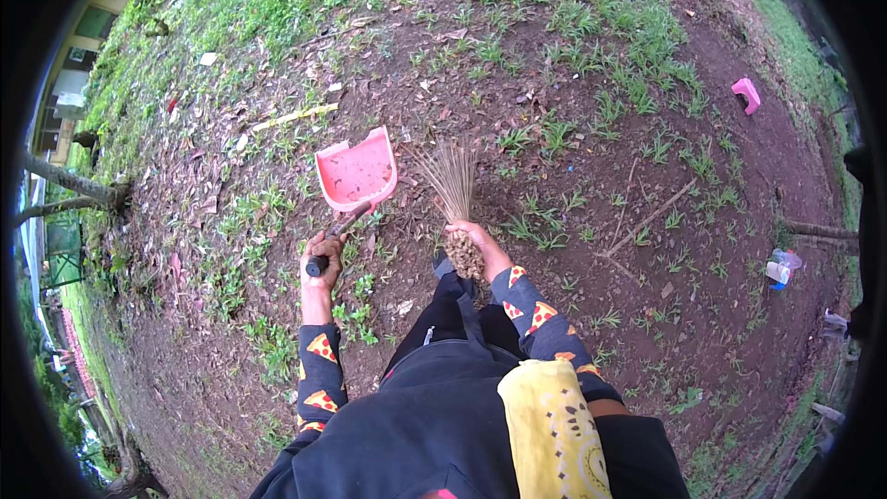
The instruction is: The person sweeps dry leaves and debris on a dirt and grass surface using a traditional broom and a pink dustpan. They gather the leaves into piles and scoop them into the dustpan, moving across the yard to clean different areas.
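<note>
My left hand (322, 260) is closed around the dark handle (355, 216) of a pink plastic dustpan (357, 168). The pan lies ahead of that hand, close to the ground, with bits of dirt in it and a notch in its front edge. In my right hand (481, 246) is a stick broom (454, 184) of thin stiff ribs, gripped near its thick bound end (463, 255). Its bristles fan out away from me, just right of the dustpan. Whether the bristle tips touch the soil is hard to tell.
Bare soil with grass tufts and dry leaves surrounds me. A yellow strip (296, 116) lies beyond the dustpan. To the right are a forked dry branch (651, 216), a pink plastic piece (747, 95) and plastic litter (782, 269). A tree trunk (73, 182) stands at far left.
</note>
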### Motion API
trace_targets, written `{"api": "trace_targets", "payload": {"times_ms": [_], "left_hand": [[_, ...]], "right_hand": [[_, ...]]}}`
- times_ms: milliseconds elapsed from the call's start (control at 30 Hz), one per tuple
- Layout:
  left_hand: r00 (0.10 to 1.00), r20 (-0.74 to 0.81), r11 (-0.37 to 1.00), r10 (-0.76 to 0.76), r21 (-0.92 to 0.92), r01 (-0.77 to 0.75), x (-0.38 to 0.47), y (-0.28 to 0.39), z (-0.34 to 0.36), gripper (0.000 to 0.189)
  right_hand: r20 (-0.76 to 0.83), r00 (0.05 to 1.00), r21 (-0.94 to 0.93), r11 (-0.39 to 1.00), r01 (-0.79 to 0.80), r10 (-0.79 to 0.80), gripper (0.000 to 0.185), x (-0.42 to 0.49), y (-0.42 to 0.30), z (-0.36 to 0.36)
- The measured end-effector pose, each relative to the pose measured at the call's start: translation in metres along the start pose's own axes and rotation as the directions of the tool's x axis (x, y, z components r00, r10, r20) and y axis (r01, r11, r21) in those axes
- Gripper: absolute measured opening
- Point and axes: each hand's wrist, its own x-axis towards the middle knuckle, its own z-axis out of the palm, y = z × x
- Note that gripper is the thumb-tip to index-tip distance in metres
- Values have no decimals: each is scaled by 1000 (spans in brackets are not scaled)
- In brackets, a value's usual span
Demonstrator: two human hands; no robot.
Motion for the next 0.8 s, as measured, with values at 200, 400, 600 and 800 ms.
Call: {"api": "trace_targets", "payload": {"times_ms": [200, 400, 600, 800], "left_hand": [[998, 62, 999, 3, -50, 0, -1, 28, 3, 43], [998, 59, 998, 22, -53, -19, 3, 42, 0, 43], [999, 1, 997, 49, -58, -49, 5, 49, 1, 51], [996, -11, 993, 87, -79, -88, 9, 57, 2, 51]], "right_hand": [[-207, 978, -186, 982, -26, -14, 26, -18, -9, -46], [-591, 804, -163, 986, -32, -71, 28, 24, 17, -55], [11, 997, -186, 979, 81, -80, 16, 69, 11, 1], [-108, 966, -20, 971, -239, 236, 17, 79, -21, -8]]}}
